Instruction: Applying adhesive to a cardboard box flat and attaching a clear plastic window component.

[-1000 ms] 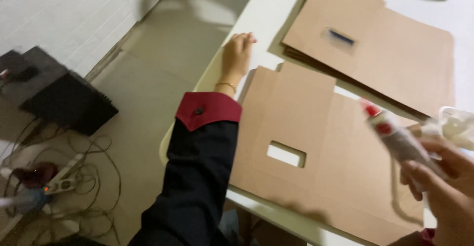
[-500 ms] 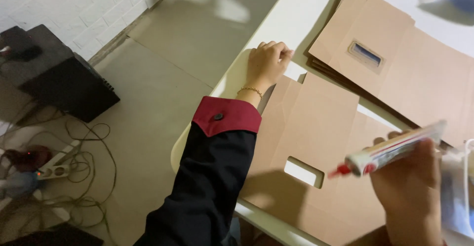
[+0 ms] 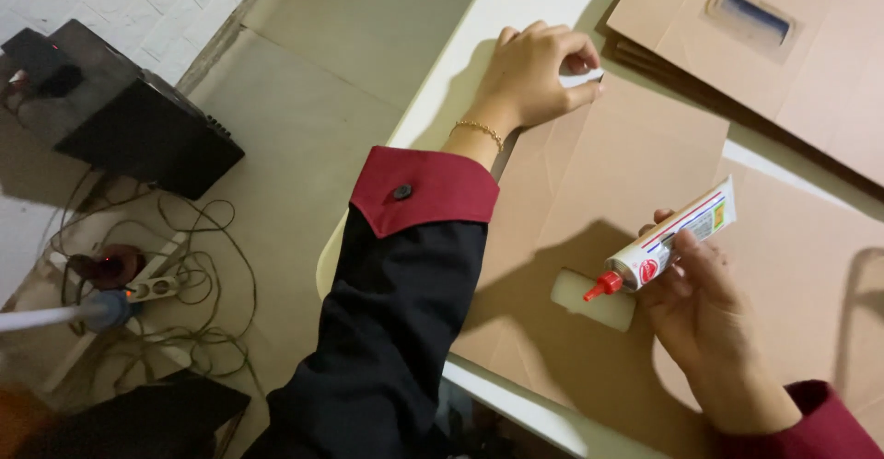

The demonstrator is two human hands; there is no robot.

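Left hand: your left hand (image 3: 539, 72) is curled at the far edge of the flat cardboard sheet (image 3: 635, 164), thumb and fingers pinched together at its corner.
Right hand: your right hand (image 3: 700, 316) is wrapped around a white glue tube (image 3: 670, 242), red nozzle pointing left and down.
Tube position: nozzle tip sits over the rectangular cutout (image 3: 594, 300) in the sheet; can't tell if it touches.
Sheet: lies flat on the white table (image 3: 516, 3), near edge over the table's front.
Stack: more cardboard blanks (image 3: 783, 45) at the far right, just beside the sheet.
Floor: black box (image 3: 120, 114), tangled cables and a power strip (image 3: 157, 286) left of the table.
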